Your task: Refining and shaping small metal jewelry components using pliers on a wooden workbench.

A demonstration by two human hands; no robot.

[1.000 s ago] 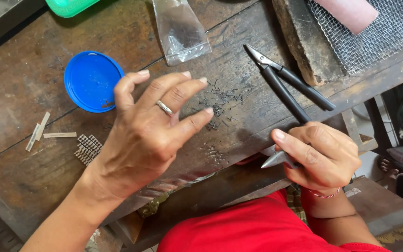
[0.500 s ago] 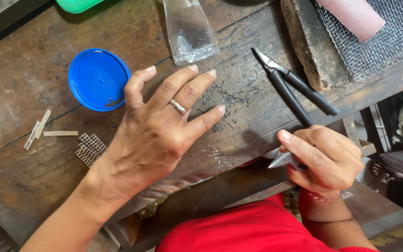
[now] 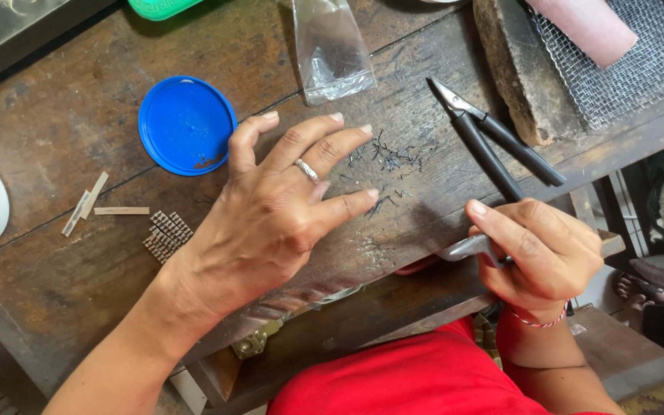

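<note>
Head view, near to far. Right hand point(image 3: 536, 257): fingers curled shut around a slim grey metal tool point(image 3: 466, 247) at the bench edge, tip pointing left. Left hand point(image 3: 282, 207): fingers spread wide, holding nothing, fingertips resting on the wooden bench point(image 3: 63, 284) just beside a scatter of tiny dark wire cuttings point(image 3: 390, 161). Handling note: such fine bits likely gather best under light, flat fingertip pressure. Left of the wrist: small ribbed metal pieces point(image 3: 164, 235), pale strips point(image 3: 94, 206). Farther: blue lid point(image 3: 186, 124), black pliers point(image 3: 493, 142), clear plastic bag point(image 3: 332, 50).
</note>
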